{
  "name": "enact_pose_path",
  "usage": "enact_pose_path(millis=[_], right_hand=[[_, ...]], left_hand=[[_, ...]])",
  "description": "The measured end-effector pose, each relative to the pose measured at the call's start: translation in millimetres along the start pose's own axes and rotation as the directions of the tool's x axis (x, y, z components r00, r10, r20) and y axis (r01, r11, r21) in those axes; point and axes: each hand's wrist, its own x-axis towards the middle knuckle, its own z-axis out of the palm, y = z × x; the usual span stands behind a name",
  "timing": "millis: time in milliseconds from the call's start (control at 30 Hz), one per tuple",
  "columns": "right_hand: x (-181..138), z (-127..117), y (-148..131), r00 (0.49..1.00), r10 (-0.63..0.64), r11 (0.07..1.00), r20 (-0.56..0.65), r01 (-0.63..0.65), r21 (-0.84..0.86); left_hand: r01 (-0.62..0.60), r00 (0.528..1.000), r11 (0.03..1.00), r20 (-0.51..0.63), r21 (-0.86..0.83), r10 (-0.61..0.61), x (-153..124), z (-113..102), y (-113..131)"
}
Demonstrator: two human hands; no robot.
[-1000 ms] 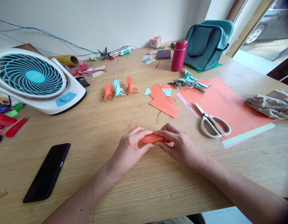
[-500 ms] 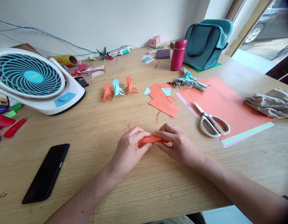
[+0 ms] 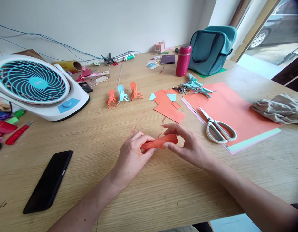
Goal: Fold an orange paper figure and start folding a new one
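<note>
The folded orange paper (image 3: 159,141) is pointing left to right between the hands, its right end slanting slightly away. The left hand (image 3: 133,149) is pinching it; the right hand (image 3: 188,145) is curving loosely around it. Paper scraps (image 3: 169,110) are lying beyond, scissors (image 3: 212,120) rightward; the tabletop (image 3: 149,196) is stretching nearward to its edge.

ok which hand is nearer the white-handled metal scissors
Right: the right hand is a short way left of the scissors; the left hand, holding folded orange paper, is farther left.
</note>
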Motion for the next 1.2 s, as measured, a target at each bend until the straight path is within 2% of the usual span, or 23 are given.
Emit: enact_pose_path(millis=[67, 133, 300, 400, 533, 633, 700, 767, 867, 1000, 1100, 1200], right_hand=[[2.0, -0.9, 2.5, 0.988, 0.151, 0.971, 0.019, -0.152, 0.184], [4.2, 0.2, 5.0, 0.968, 0.237, 0.916, 0.079, -0.250, 0.313], [6.3, 4.5, 8.7, 0.944, 0.311, 0.820, 0.110, -0.325, 0.471], [5.1, 2.6, 7.5, 0.954, 0.274, 0.841, 0.119, -0.298, 0.451], [2.7, -4.8, 1.6, 0.991, 0.099, 0.978, 0.087, -0.113, 0.177], [2.0, -10.3, -0.4, 1.000, 0.026, 0.999, 0.016, -0.026, 0.038], [2.4, -12.6, 0.7, 0.999, 0.027, 1.000, -0.035, -0.028, -0.005], [3.1, -13.1, 2.8, 0.994, 0.099, 0.995, -0.048, -0.098, 0.018], [4.3, -10.4, 5.5, 0.979, 0.205, 0.959, 0.020, -0.205, 0.197], [5.2, -6.5, 6.2, 0.980, 0.176, 0.892, 0.094, -0.199, 0.407], [4.2, -6.6, 6.1, 0.974, 0.188, 0.879, 0.123, -0.223, 0.421], [2.5, -7.9, 4.8, 0.969, 0.197, 0.907, 0.146, -0.237, 0.348]], left_hand=[[0.002, 1.000, 1.000, -0.008, 0.018, -0.002, -0.1, -0.2, 0.1], [-0.002, 1.000, 0.999, -0.004, 0.043, 0.002, -0.5, 0.1, 0.5], [-0.056, 0.998, 0.996, 0.005, 0.064, 0.055, -2.0, 1.1, 1.5], [-0.069, 0.998, 0.996, 0.001, 0.064, 0.069, -1.4, -0.2, 2.0], [-0.036, 0.999, 0.999, -0.006, 0.037, 0.036, 1.4, -4.0, 2.6], [-0.018, 1.000, 0.999, -0.013, 0.034, 0.019, 2.6, -6.0, 2.3], [-0.012, 1.000, 0.999, -0.019, 0.053, 0.013, 2.3, -6.2, 2.0], [-0.015, 1.000, 0.997, -0.025, 0.081, 0.017, 1.5, -5.8, 1.9], [-0.030, 0.999, 0.993, -0.027, 0.118, 0.034, 0.5, -4.9, 2.3], [-0.033, 0.999, 0.994, -0.020, 0.108, 0.035, 0.7, -4.7, 2.6], [-0.025, 0.999, 0.994, -0.017, 0.103, 0.027, 1.0, -5.0, 1.8], [-0.023, 1.000, 0.993, -0.015, 0.113, 0.025, 1.0, -5.4, 1.1]])
